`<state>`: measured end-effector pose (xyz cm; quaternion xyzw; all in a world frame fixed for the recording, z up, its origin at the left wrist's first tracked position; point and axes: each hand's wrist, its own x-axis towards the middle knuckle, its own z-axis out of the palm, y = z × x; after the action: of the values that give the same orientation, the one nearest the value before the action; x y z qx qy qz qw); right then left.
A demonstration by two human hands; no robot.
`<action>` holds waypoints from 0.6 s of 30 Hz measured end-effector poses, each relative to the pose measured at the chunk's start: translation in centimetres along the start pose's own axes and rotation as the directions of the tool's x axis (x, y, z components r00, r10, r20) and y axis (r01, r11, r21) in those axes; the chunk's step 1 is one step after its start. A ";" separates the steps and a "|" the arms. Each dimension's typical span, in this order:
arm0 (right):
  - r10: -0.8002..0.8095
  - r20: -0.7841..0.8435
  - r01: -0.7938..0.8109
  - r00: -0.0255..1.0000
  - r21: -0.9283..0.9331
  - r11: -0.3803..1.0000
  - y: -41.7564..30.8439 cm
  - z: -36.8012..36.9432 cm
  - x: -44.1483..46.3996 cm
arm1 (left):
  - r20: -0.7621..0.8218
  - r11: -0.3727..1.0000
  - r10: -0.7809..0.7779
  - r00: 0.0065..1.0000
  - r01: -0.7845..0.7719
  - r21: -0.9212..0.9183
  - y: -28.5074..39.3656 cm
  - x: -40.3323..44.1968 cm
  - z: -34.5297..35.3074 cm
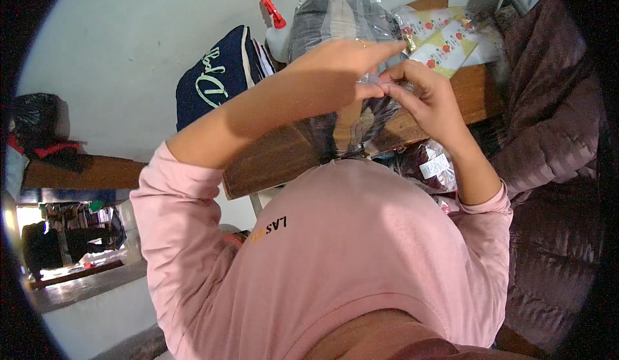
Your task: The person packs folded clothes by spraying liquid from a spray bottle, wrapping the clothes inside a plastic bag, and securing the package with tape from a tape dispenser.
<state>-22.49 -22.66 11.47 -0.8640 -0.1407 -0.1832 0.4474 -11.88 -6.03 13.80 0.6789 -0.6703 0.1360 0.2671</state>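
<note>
A clear plastic bag (342,12) with dark grey and pale cloth inside stands on the wooden table, just beyond my hands. My left hand (342,60) reaches across in front of it, index finger stretched out, thumb against a small bit of clear plastic (369,78). From the other side, my right hand (422,92) pinches the same plastic between thumb and fingertips. The fingertips of both hands nearly meet there. Whether this bit of plastic belongs to the bag behind is hard to tell. Dark cloth hangs below my hands, partly hidden by them.
A dark navy cloth item with pale lettering (209,79) leans left of the bag. A red clip (273,12) tops a white bottle. Flower-printed packets (445,41) lie right on the wooden table (264,160). A brown quilted jacket (548,128) hangs at right.
</note>
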 end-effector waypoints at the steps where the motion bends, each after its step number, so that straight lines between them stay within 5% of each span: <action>1: 0.054 0.036 -0.056 0.998 0.073 0.996 0.3 -0.2 0.2 | 0.117 0.950 -0.198 0.973 0.220 -0.223 -0.1 0.0 -0.3; 3: 0.148 0.114 -0.169 0.982 0.211 0.963 0.9 -0.7 0.7 | 0.445 0.584 -0.444 0.777 0.628 -0.514 0.2 0.5 -1.8; 7: 0.191 0.064 -0.202 0.979 0.315 0.927 1.3 -0.1 1.2 | 0.499 0.272 -0.448 0.742 0.645 -0.715 -1.5 -0.5 -0.5; 8: 0.021 -0.031 -0.019 0.999 0.057 0.998 1.0 -0.1 1.2 | 0.499 0.255 -0.450 0.741 0.642 -0.723 -1.6 -0.6 -0.5; 10: -0.361 -0.068 0.287 0.930 -0.478 0.830 0.0 -0.1 0.9 | 0.503 0.222 -0.457 0.733 0.642 -0.734 -1.8 -0.6 -0.4; 12: -0.375 0.006 0.313 0.927 -0.562 0.765 -0.7 -0.3 0.8 | 0.514 0.187 -0.465 0.721 0.648 -0.739 -1.8 -0.8 -0.3; 15: -0.409 0.073 0.358 0.910 -0.636 0.684 -1.0 -0.2 0.5 | 0.481 0.256 -0.496 0.723 0.651 -0.715 -1.5 -0.7 -0.1; 17: -0.367 0.094 0.345 0.925 -0.610 0.713 -1.0 -0.3 0.6 | 0.241 0.782 -0.379 0.894 0.448 -0.433 -0.1 -0.5 -0.6; 18: -0.309 0.105 0.312 0.945 -0.566 0.763 -0.9 -0.6 0.7 | 0.156 0.936 -0.256 0.954 0.284 -0.205 0.4 -0.5 -0.9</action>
<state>-22.33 -22.56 12.74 -0.9235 -0.2209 -0.2861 0.1283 -12.19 -5.12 14.35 0.7371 -0.5972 -0.0223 0.3154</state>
